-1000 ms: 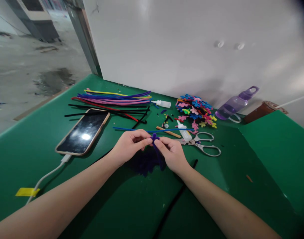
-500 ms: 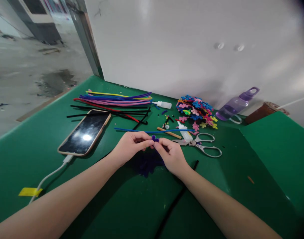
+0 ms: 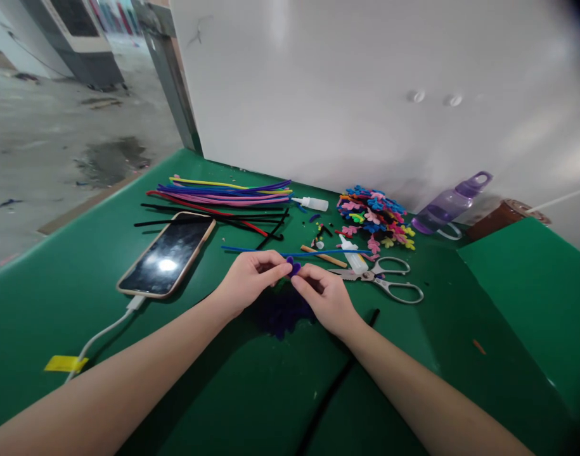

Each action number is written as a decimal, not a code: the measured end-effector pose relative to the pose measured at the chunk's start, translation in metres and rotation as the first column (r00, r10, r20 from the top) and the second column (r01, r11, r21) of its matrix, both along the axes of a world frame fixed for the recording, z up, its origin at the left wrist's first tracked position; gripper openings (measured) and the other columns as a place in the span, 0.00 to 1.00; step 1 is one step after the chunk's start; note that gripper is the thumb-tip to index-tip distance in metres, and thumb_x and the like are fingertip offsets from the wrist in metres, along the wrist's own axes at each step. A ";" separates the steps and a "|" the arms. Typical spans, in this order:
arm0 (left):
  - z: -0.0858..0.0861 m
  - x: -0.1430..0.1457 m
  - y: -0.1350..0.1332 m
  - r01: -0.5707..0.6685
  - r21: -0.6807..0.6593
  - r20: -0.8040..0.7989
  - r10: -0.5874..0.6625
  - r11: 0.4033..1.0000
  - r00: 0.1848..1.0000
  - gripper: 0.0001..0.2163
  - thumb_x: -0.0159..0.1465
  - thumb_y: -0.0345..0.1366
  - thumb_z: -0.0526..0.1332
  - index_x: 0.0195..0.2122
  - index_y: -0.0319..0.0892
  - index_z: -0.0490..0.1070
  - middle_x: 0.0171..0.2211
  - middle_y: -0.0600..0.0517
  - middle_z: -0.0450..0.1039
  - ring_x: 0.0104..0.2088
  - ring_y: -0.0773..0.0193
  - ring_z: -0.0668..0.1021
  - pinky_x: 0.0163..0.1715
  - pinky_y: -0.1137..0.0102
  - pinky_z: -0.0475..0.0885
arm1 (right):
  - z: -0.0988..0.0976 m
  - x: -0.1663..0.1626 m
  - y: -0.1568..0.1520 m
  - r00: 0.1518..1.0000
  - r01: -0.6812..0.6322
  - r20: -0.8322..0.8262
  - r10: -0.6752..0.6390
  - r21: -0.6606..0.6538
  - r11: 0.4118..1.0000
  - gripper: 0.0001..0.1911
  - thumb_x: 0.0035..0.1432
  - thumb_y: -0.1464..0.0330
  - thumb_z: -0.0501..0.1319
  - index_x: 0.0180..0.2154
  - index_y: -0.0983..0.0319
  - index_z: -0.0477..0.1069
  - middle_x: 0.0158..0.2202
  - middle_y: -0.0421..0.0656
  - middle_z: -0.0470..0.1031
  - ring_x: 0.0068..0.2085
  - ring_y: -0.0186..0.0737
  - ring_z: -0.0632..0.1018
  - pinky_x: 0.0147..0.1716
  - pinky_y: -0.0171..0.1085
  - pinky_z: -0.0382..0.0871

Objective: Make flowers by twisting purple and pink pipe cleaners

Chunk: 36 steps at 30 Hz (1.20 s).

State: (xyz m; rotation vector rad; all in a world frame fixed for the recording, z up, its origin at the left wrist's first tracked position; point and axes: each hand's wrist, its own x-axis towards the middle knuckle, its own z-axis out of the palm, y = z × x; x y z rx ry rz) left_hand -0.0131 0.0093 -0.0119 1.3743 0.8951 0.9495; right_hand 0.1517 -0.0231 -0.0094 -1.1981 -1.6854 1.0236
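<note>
Between my fingertips is a small purple pipe-cleaner flower (image 3: 294, 266), with a few rounded loops showing. My left hand (image 3: 256, 278) pinches its left side between thumb and forefinger. From the right, my right hand (image 3: 325, 294) grips it with thumb and fingertips; part of the flower is hidden by the fingers. Beneath my hands a heap of dark purple fuzzy pieces (image 3: 283, 316) lies on the green table (image 3: 213, 392). Scissors (image 3: 373, 275) rest just beyond my right hand, by a small white glue bottle (image 3: 353, 255). A blue pipe cleaner (image 3: 270, 251) lies behind my hands.
A phone (image 3: 168, 256) with a charging cable lies at left. Behind it are bundled pipe cleaners (image 3: 232, 193) and a second glue bottle (image 3: 314, 203). At the back right stand colourful fuzzy flowers (image 3: 373, 212), a purple water bottle (image 3: 449, 206) and a brown drink cup (image 3: 496, 218).
The purple flower has turned slightly between my fingers, and its loops look more spread. Both hands stay in nearly the same place. The whole view has shifted a little.
</note>
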 end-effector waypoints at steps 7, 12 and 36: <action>0.003 0.000 0.001 0.025 -0.022 -0.020 -0.025 0.999 0.999 0.10 0.56 0.40 0.62 0.24 0.38 0.71 0.22 0.55 0.65 0.22 0.71 0.65 0.25 0.73 0.61 | 0.001 -0.001 0.000 0.998 0.045 -0.051 -0.045 -0.013 0.999 0.10 0.56 0.64 0.57 0.27 0.62 0.68 0.24 0.38 0.65 0.26 0.32 0.66 0.26 0.32 0.60; 0.005 0.000 0.000 0.021 -0.007 -0.038 -0.022 1.000 0.999 0.12 0.57 0.41 0.60 0.22 0.38 0.69 0.21 0.56 0.65 0.23 0.70 0.66 0.27 0.73 0.62 | -0.001 0.002 0.001 0.998 0.049 -0.036 -0.048 0.006 0.999 0.11 0.57 0.63 0.56 0.28 0.62 0.69 0.25 0.39 0.66 0.27 0.33 0.66 0.27 0.33 0.60; -0.006 0.000 0.001 0.068 -0.093 0.166 -0.052 0.993 0.985 0.09 0.55 0.39 0.64 0.26 0.38 0.70 0.25 0.54 0.66 0.24 0.71 0.66 0.26 0.74 0.62 | 0.008 0.002 0.000 0.996 -0.044 -0.088 0.034 -0.107 0.993 0.13 0.57 0.61 0.56 0.32 0.62 0.74 0.23 0.38 0.66 0.25 0.31 0.64 0.26 0.32 0.58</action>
